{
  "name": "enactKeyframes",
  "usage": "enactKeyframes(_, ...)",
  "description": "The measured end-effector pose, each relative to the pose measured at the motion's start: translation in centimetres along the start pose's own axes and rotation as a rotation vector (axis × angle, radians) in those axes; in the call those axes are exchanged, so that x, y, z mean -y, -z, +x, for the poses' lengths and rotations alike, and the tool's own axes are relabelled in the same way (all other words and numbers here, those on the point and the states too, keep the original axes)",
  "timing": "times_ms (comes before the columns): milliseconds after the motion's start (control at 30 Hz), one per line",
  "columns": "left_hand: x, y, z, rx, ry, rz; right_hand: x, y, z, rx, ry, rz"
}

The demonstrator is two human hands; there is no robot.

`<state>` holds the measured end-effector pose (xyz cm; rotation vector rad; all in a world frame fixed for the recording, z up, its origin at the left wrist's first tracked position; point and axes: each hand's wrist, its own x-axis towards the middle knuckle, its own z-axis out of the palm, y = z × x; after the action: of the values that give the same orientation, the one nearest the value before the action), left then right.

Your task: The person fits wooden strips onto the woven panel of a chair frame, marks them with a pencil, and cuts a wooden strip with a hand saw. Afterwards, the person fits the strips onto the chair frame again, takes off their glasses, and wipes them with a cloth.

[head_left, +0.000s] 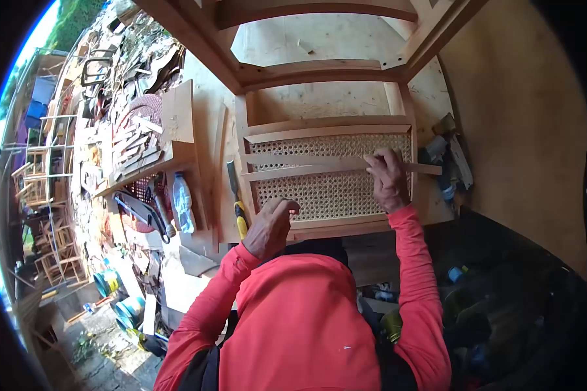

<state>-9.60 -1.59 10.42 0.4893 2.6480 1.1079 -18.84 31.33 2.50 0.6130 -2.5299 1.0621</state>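
Observation:
A wooden chair frame [319, 72] lies on the workbench, with a woven cane panel [332, 195] set in it. Two thin wooden strips [306, 167] cross the panel from left to right. My right hand [389, 181] is closed on a strip near its right part, over the panel. At the panel's lower left edge is my left hand [271, 227], its fingers curled together; whether anything is between them is too small to tell. A chisel with a yellow and black handle [240, 218] lies left of the frame, close to my left hand.
Wood offcuts [137, 143] lie on a side board at the left, above a plastic bottle [182, 202] and a hand tool [155, 208]. Bundled scraps [447, 156] sit at the bench's right edge. A large wooden panel [515, 130] stands at the right.

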Motion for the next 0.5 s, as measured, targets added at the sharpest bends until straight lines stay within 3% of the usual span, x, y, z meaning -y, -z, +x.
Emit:
enactKeyframes(200,2.4,1.3,-0.5,-0.227,-0.060,0.179,-1.8,-5.3,2.9,0.169,0.124,-0.156)
enactKeyframes(400,5.4,-1.7,-0.5,-0.370,-0.045,0.266,2.0,-5.3,2.2,-0.028,0.073,-0.200)
enactKeyframes(500,6.1,-2.2,2.0,-0.398,-0.064,0.379,3.4,-6.4,0.8,0.071,0.090,-0.193)
